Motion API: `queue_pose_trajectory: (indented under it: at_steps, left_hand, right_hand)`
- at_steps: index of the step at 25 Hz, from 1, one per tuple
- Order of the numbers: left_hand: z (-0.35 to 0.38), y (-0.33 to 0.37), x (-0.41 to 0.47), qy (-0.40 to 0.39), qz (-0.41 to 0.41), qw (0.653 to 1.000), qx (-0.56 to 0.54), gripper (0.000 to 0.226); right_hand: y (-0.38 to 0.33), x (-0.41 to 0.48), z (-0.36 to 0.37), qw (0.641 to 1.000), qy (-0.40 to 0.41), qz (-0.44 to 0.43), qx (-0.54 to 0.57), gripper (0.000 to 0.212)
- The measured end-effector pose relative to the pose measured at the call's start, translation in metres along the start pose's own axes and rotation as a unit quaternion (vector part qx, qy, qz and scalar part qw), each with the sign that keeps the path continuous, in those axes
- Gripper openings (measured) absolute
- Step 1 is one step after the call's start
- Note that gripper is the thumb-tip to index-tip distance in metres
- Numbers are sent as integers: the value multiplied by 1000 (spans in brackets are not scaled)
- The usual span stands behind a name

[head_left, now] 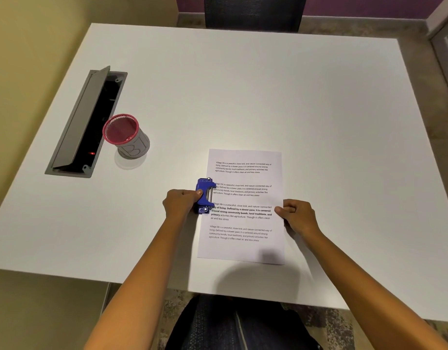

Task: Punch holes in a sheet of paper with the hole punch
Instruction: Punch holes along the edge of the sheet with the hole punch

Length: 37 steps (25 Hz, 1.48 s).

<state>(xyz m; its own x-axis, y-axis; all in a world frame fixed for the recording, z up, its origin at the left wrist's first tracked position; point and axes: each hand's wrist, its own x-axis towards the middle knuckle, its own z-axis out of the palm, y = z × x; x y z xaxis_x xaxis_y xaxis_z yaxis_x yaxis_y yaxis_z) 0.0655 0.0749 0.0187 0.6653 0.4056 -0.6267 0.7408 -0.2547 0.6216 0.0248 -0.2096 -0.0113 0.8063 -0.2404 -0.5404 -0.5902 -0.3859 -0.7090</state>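
Note:
A white sheet of paper (245,246) with several printed text blocks lies flat on the white table (243,97), near its front edge. A blue hole punch (205,194) sits over the middle of the sheet's left edge. My left hand (181,202) grips the punch from the left, thumb on its top. My right hand (297,215) pinches the sheet's right edge at mid height, fingers curled.
A pink-rimmed mesh pen cup (127,137) stands at the left of the table. Beside it a grey cable hatch (84,122) is set into the tabletop with its lid raised. A dark chair (253,11) stands beyond the far edge.

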Motion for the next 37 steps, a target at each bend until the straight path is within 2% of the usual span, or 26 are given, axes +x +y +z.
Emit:
queue_pose_trajectory:
  at_steps: [7,17,27,34,37]
  left_hand:
    - [0,-2,5,-7,0,1000,23,20]
    - [3,-5,6,1,-10,999,-30,12]
    - [3,-1,10,23,-25,999,-38,16]
    - [9,12,9,69,-19,997,42,6]
    - [10,17,10,80,-37,994,59,16]
  right_hand:
    - [-1,-2,-1,1000,-4,-4,0,28]
    - [2,0,-1,1000,-6,-18,-8,45]
    - [7,3,0,1000,-2,-23,-14,43]
    - [8,2,1,1000,2,-29,3,40]
    - [7,1,0,999,-2,-32,14,37]
